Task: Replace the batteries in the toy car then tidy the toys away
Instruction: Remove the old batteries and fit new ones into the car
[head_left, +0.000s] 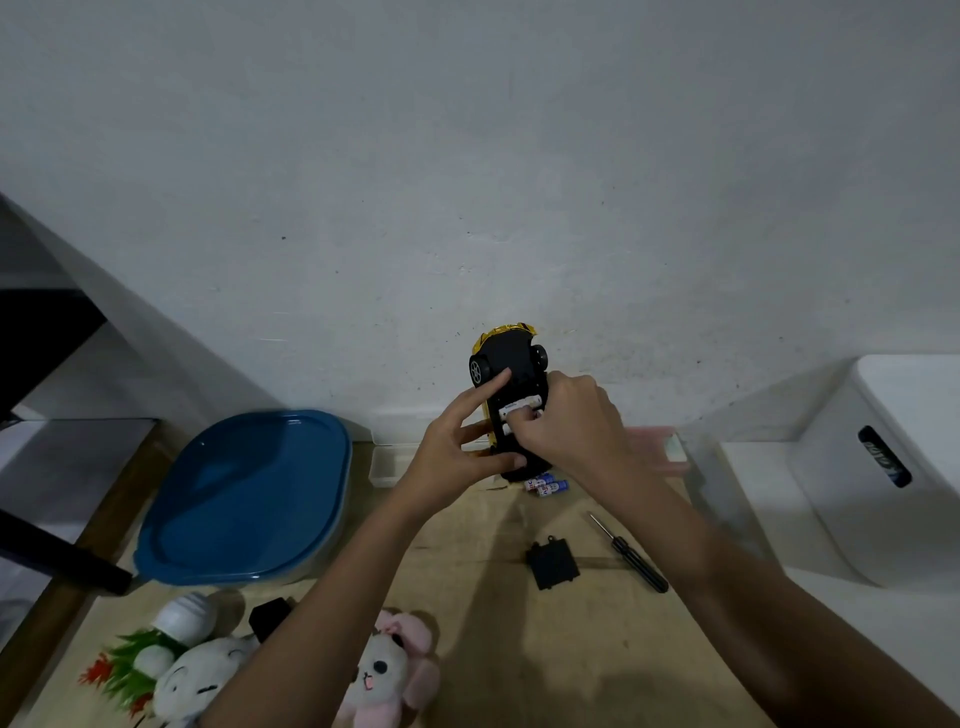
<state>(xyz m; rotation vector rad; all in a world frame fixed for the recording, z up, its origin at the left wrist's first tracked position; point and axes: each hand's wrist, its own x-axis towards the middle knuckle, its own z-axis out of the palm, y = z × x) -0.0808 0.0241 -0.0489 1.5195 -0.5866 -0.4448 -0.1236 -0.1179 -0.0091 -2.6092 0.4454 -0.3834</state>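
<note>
Holds the toy car (511, 371) belly-up above the far edge of the wooden table (545, 649), nose toward the wall. Grips it with the left hand (457, 449): thumb and lower fingers clamped on the car's sides, index finger stretched flat along the black underside. Reaches in with the right hand (571, 426), fingers curled, tips pinching a white battery (519, 402) in the open compartment, alongside more white cells.

Just beneath the car, on the table: two loose blue batteries (548, 486), touching each other. Nearer, apart from them: the black battery cover (552, 564), lying flat, and beside it to the right a black-handled screwdriver (631, 556), tip pointing away.

Left of the hands: a large tub closed by a blue lid (244, 493); contents hidden. Behind the left wrist, against the wall: a small clear tub (383, 465), contents not discernible. Behind the right forearm: a box with a pink lid (657, 441), mostly covered.

At the near left edge: a white plush toy (200, 675), a pink-eared plush rabbit (387, 670), a fake plant in a white pot (182, 621), a small black object (270, 616). Far right: a white appliance (883, 467).
</note>
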